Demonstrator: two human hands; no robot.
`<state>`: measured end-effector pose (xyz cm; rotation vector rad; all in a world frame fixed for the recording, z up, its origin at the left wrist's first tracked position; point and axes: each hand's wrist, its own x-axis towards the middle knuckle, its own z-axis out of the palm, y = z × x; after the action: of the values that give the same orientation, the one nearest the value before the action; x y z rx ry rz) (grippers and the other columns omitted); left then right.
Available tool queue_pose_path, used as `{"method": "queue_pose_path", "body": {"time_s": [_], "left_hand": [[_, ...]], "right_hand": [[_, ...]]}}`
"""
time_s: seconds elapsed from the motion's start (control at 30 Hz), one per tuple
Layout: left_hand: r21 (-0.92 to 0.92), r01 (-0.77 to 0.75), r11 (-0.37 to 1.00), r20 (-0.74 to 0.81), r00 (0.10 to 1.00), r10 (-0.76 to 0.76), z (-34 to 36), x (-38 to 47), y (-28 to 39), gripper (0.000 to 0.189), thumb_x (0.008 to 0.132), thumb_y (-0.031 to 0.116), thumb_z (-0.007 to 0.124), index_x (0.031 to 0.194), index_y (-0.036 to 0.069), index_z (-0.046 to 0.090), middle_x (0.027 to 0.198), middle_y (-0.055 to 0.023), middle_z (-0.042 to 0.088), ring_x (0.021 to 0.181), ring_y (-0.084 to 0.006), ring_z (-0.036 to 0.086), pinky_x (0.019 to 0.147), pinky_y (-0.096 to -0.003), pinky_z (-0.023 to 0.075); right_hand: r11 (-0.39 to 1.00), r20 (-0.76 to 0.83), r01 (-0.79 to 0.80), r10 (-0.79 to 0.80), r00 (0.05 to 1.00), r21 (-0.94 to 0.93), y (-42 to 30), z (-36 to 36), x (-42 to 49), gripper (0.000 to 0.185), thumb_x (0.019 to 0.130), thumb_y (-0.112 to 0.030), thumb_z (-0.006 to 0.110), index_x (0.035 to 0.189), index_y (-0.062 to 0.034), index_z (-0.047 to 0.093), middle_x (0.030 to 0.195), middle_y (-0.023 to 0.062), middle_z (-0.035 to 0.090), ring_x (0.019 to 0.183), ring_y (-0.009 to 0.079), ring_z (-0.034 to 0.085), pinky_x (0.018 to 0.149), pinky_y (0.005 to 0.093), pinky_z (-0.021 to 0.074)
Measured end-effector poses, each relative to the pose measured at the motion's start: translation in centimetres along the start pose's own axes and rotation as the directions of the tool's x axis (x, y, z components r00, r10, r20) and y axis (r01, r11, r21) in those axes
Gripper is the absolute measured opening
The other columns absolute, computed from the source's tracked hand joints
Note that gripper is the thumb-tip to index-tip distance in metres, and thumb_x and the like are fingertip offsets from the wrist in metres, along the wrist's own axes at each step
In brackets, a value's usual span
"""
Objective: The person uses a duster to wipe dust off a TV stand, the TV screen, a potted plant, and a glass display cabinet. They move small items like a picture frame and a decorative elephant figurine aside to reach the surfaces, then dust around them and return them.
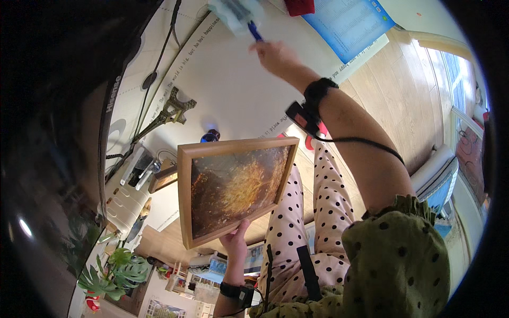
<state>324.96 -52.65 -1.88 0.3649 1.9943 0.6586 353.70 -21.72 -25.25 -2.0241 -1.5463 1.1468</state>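
Note:
My left hand (235, 240) grips the lower edge of a wooden picture frame (242, 187) and holds it tilted. Its picture shows golden and brown tones. Up and to the right, my right hand (276, 57) is closed around the blue handle (254, 31) of a pale, blurred cleaning tool, perhaps a duster, over the white table mat (238, 79). An Eiffel Tower figurine (171, 109) lies left of the frame in the picture, and a small dark blue object (210, 136) shows just behind the frame's top edge.
A large dark Hisense screen (59, 139) fills the left side. Black cables run beside it. A small wooden frame (164, 179), a white power strip (123, 208) and a green plant (119, 270) lie lower left. A blue printed sheet (350, 28) and a red object (300, 6) are at the top.

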Motion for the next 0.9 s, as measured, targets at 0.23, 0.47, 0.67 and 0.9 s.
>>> {"method": "queue_pose_path", "body": {"time_s": [0.23, 0.47, 0.67, 0.9], "left_hand": [[0.101, -0.068, 0.993, 0.053, 0.997, 0.063, -0.5, 0.9, 1.8, 0.038, 0.081, -0.009, 0.075, 0.115, 0.000, 0.059, 0.111, -0.0062, 0.064, 0.099, -0.0154, 0.064, 0.088, -0.0284, 0.0555], [0.154, -0.213, 0.965, 0.240, 0.955, 0.173, 1.2, 4.4, 5.1, 0.028, 0.083, -0.006, 0.075, 0.107, -0.001, 0.064, 0.109, -0.0068, 0.065, 0.095, -0.0141, 0.064, 0.086, -0.0284, 0.0554], [0.097, -0.173, 0.980, 0.134, 0.978, 0.159, 1.8, 3.8, 5.3, 0.032, 0.082, -0.008, 0.073, 0.111, -0.001, 0.061, 0.110, -0.0084, 0.064, 0.096, -0.0166, 0.064, 0.086, -0.0307, 0.0576], [0.185, -0.281, 0.942, 0.131, 0.957, 0.260, 1.6, 3.2, 6.9, 0.040, 0.081, -0.011, 0.073, 0.117, -0.002, 0.059, 0.112, -0.0082, 0.064, 0.101, -0.0182, 0.063, 0.089, -0.0329, 0.0569]], "right_hand": [[0.953, 0.510, 0.254, -0.138, 0.849, -0.166, 5.6, -0.4, -12.4, 0.026, 0.087, -0.010, 0.055, 0.101, -0.0180, 0.075, 0.093, 0.0118, 0.073, 0.092, 0.0317, 0.070, 0.082, 0.0443, 0.0547], [0.968, 0.348, 0.250, -0.225, 0.910, -0.030, 6.8, -10.4, -17.3, 0.068, 0.089, 0.010, 0.045, 0.147, -0.0259, 0.048, 0.130, 0.0180, 0.058, 0.117, 0.0308, 0.059, 0.099, 0.0466, 0.0514], [0.970, -0.022, -0.013, 0.019, 1.000, 0.243, 7.8, -11.0, -8.9, 0.053, 0.098, -0.015, 0.057, 0.147, -0.0304, 0.047, 0.105, 0.0207, 0.069, 0.093, 0.0323, 0.068, 0.083, 0.0436, 0.0523], [0.974, 0.155, 0.052, -0.087, 0.984, 0.219, 7.9, -2.0, -10.1, 0.044, 0.097, -0.020, 0.058, 0.137, -0.0382, 0.056, 0.107, 0.0148, 0.070, 0.092, 0.0346, 0.068, 0.079, 0.0453, 0.0537]]}}
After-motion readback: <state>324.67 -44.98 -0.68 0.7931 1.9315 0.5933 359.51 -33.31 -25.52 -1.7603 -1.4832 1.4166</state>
